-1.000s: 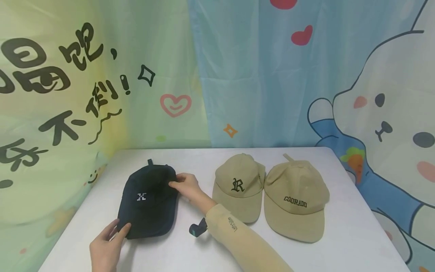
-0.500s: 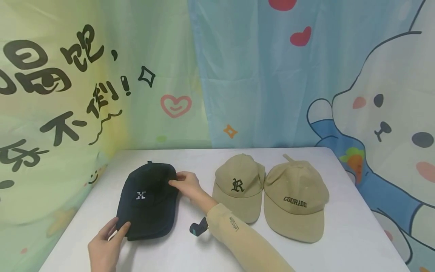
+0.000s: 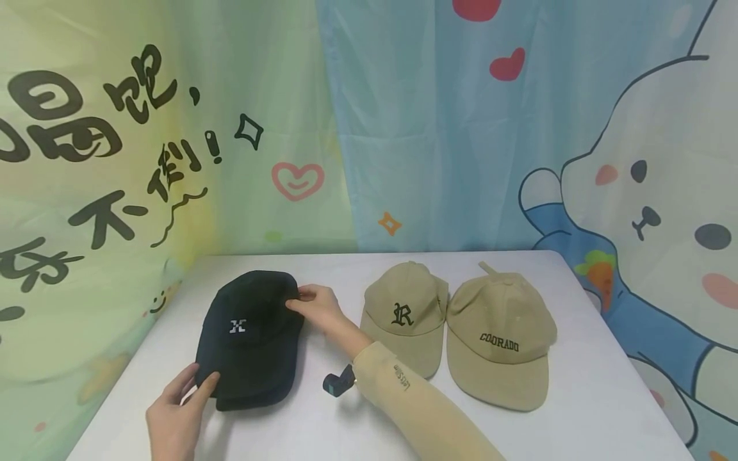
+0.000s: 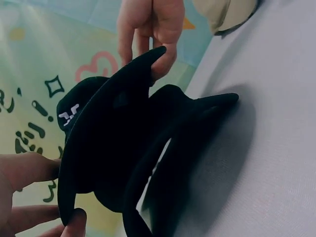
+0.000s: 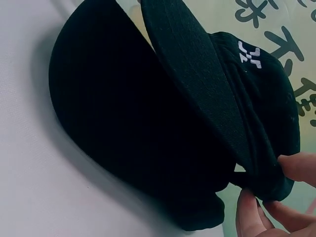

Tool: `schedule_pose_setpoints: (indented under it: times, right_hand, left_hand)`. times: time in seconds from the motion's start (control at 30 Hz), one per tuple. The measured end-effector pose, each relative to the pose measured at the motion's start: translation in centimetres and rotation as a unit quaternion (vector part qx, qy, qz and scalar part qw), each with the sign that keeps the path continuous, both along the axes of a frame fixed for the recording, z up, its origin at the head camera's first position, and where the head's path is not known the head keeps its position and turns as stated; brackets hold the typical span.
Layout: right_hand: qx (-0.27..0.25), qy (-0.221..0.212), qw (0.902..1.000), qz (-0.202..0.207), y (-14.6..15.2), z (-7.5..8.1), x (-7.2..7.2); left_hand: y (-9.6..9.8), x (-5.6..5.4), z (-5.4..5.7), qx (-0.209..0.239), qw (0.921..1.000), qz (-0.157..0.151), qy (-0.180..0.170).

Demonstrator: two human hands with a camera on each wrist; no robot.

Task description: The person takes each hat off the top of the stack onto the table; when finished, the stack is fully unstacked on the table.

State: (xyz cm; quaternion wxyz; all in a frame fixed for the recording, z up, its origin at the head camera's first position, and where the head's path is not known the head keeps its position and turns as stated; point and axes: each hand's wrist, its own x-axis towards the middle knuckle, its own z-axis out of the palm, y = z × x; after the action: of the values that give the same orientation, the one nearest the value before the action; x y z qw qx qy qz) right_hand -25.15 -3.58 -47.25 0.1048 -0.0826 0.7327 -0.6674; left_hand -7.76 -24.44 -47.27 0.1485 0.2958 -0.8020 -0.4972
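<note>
With the left hand (image 3: 177,410) pinching its brim and the right hand (image 3: 319,312) its crown, the upper cap (image 3: 249,346), above a lower cap (image 5: 113,108) on the table's (image 3: 599,384) left, could skew if either grip loosened first.

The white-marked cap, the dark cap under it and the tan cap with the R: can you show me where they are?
White-marked cap (image 3: 250,330): head view, front of the crown.
Dark cap under it (image 5: 116,106): right wrist view, on its brim.
Tan cap with the R (image 3: 403,315): head view, crown front.

Head view — farther; wrist views close
</note>
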Motion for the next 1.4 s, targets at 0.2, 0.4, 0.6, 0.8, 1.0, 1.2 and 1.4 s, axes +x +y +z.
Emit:
schedule_pose_setpoints:
  times: [0.2, 0.4, 0.6, 0.8, 1.0, 1.2, 1.4]
  right_hand:
    - [-0.002, -0.001, 1.0000, 0.002, 0.1, 0.7, 0.2]
    - [-0.001, -0.007, 0.9999, 0.010, 0.2, 1.1, 0.3]
    - [-0.002, -0.012, 0.9998, 0.019, 0.3, 1.4, 0.1]
    - [-0.010, -0.006, 0.9996, 0.024, 0.4, 2.0, 0.1]
    - [-0.022, -0.003, 0.9993, 0.030, 0.4, 2.7, 0.2]
    - [-0.035, 0.006, 0.9987, 0.036, 0.5, 3.2, 0.1]
    - [-0.027, 0.025, 0.9987, 0.037, 0.6, 3.9, -0.1]
  left_hand:
    - [0.0, 0.0, 0.2, -0.002, 1.0000, 0.003, 0.006]
    - [0.0, 0.1, 0.5, 0.002, 0.9999, 0.005, 0.011]
    - [0.1, 0.3, 1.1, -0.002, 0.9998, 0.016, 0.013]
    - [0.1, 0.2, 1.8, -0.020, 0.9994, 0.021, 0.018]
    - [0.1, 0.2, 2.3, -0.022, 0.9992, 0.024, 0.025]
    - [0.3, 0.3, 2.9, -0.029, 0.9989, 0.024, 0.026]
    - [0.5, 0.3, 3.3, -0.032, 0.9981, 0.026, 0.046]
